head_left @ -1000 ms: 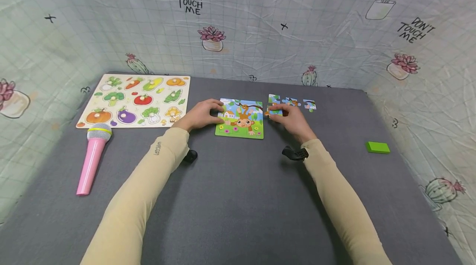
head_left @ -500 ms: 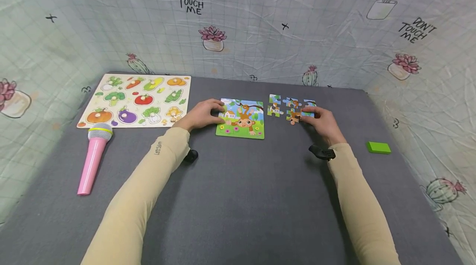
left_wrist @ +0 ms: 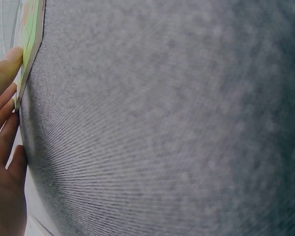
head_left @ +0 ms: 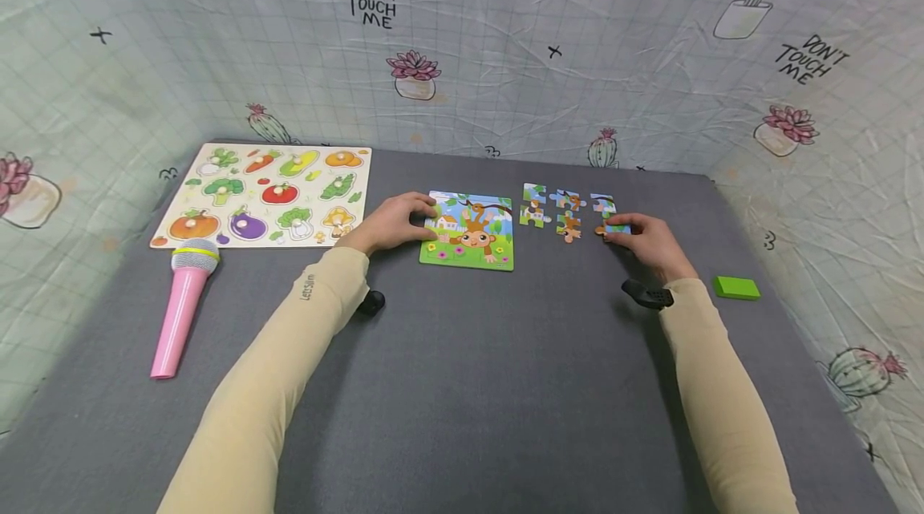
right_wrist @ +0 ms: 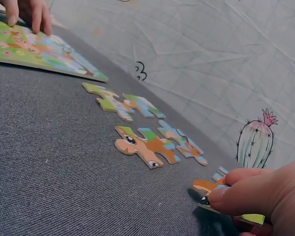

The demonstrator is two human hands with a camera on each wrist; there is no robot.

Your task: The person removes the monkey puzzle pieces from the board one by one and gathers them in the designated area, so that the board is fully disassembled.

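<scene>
My left hand [head_left: 393,223] rests at the left edge of a square jigsaw board [head_left: 480,261], which pictures an upside-down monkey. In the left wrist view, the thumb [left_wrist: 10,61] touches the board's green face. My right hand [head_left: 653,245] pinches a jigsaw piece [head_left: 618,229] between thumb and fingers, at the right end of a group of loose pieces. Brown and an eye show on that piece in the right wrist view, the rest being covered by the hand. Left of it lie another monkey piece [head_left: 569,224], a house piece [head_left: 534,216] and a branch piece [head_left: 568,200].
A vegetable knob puzzle [head_left: 274,161] lies at the back left, with a pink toy microphone [head_left: 178,313] touching its front edge. A green block [head_left: 736,287] is on the far right. Printed cloth [head_left: 476,97] walls in the grey table [head_left: 469,386].
My right hand has moved right from beside the board, uncovering the house and monkey pieces. Over the last half second it draws its piece rightward, apart from the others. My left hand stays put.
</scene>
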